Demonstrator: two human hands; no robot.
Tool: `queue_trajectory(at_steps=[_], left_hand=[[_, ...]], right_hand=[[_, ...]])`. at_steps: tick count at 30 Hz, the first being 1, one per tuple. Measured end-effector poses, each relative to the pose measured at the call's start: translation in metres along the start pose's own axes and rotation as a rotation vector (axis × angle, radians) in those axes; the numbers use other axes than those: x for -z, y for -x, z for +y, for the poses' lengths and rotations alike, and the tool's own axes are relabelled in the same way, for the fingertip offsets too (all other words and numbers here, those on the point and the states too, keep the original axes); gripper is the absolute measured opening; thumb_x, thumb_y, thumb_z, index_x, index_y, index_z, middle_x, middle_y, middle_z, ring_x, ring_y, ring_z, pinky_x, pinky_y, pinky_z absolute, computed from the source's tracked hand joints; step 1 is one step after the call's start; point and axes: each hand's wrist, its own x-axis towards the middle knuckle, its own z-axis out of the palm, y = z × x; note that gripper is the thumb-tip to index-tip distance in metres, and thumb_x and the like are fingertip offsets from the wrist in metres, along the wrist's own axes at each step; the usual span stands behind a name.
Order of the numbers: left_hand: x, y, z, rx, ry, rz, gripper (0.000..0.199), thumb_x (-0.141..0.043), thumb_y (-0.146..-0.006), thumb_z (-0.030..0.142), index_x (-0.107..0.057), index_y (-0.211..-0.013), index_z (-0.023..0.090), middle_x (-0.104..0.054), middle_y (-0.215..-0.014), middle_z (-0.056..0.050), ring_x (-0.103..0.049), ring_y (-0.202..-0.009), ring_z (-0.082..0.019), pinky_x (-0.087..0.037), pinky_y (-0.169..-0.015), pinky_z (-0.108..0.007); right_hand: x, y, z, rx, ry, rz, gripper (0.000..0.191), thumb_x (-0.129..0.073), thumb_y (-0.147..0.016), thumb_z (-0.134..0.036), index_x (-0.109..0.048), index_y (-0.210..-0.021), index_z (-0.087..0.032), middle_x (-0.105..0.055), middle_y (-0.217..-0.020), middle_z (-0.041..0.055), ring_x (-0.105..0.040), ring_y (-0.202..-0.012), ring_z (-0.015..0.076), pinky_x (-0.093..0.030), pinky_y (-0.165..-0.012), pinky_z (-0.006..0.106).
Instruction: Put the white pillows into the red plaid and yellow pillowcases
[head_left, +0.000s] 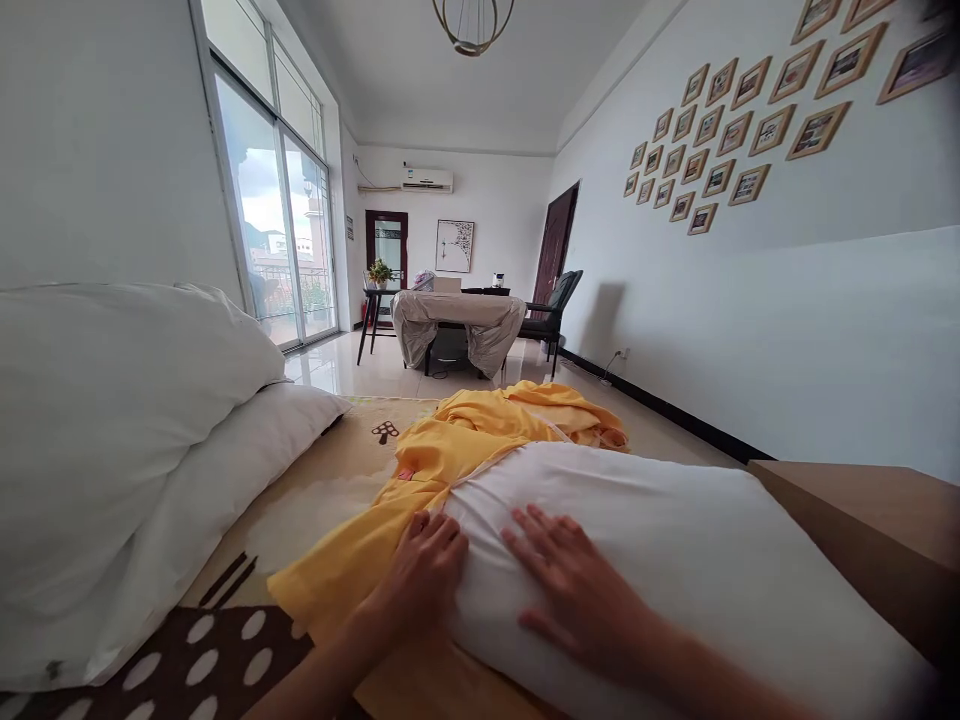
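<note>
A white pillow (675,520) lies in front of me, its far end partly inside a yellow pillowcase (465,420). The rest of the yellow cloth is bunched up beyond the pillow and spreads to the left. At the edge where cloth and pillow meet, my left hand (431,560) is closed, gripping the pillowcase rim. My right hand (562,585) rests flat on top of the pillow with its fingers spread. How far the pillow reaches into the case is hidden by the folds.
More white pillows (112,400) are stacked at the left on a patterned bed cover (300,510). A brown box-like surface (862,510) stands at the right. Farther off are a covered table (457,310) and a dark chair (555,310).
</note>
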Motion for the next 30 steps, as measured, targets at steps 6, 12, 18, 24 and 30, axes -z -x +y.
queue_trajectory(at_steps=[6, 12, 18, 24, 30], left_hand=[[0.014, -0.002, -0.009, -0.114, 0.022, -0.132, 0.015, -0.05, -0.085, 0.018, -0.051, -0.07, 0.017, -0.061, -0.078, -0.001, -0.056, -0.082, -0.016, -0.033, -0.089, -0.035], [0.013, 0.007, -0.017, -0.155, 0.024, -0.119, 0.021, -0.051, -0.085, 0.02, -0.052, -0.065, 0.016, -0.061, -0.078, -0.001, -0.056, -0.088, -0.017, -0.031, -0.09, -0.037], [0.013, 0.016, -0.011, -0.13, -0.037, -0.092, 0.023, -0.052, -0.084, 0.024, -0.056, -0.063, 0.017, -0.061, -0.067, -0.003, -0.058, -0.083, -0.02, -0.031, -0.094, -0.041], [0.028, 0.012, 0.004, -0.164, -0.088, -0.117, 0.009, -0.051, -0.08, 0.025, -0.056, -0.078, 0.018, -0.062, -0.077, -0.004, -0.057, -0.071, -0.02, -0.04, -0.071, -0.035], [0.041, 0.016, 0.029, -0.2, 0.121, -0.063, 0.011, -0.053, -0.081, 0.029, -0.053, -0.087, 0.02, -0.059, -0.089, -0.004, -0.054, -0.079, -0.02, -0.041, -0.07, -0.033]], right_hand=[[-0.019, 0.01, -0.047, 0.159, 0.25, 0.3, 0.059, -0.052, -0.089, -0.046, -0.046, -0.141, -0.018, -0.047, -0.144, 0.0114, -0.034, -0.134, 0.0332, -0.014, -0.11, 0.047], [-0.036, -0.005, -0.048, 0.088, 0.292, 0.402, 0.045, -0.051, -0.09, -0.037, -0.055, -0.131, -0.018, -0.059, -0.13, 0.014, -0.046, -0.123, 0.0355, -0.026, -0.101, 0.053], [-0.027, -0.019, -0.027, 0.129, 0.363, 0.312, 0.041, -0.049, -0.091, -0.018, -0.054, -0.131, -0.023, -0.064, -0.124, 0.009, -0.058, -0.109, 0.0311, -0.037, -0.087, 0.046], [-0.009, -0.037, -0.009, 0.102, 0.331, 0.253, 0.043, -0.046, -0.09, -0.013, -0.055, -0.131, -0.023, -0.064, -0.123, 0.0094, -0.06, -0.107, 0.0308, -0.041, -0.08, 0.042], [0.001, -0.06, -0.003, 0.066, 0.171, 0.169, 0.039, -0.054, -0.087, -0.017, -0.059, -0.126, -0.021, -0.063, -0.125, 0.0123, -0.06, -0.104, 0.0295, -0.041, -0.081, 0.041]])
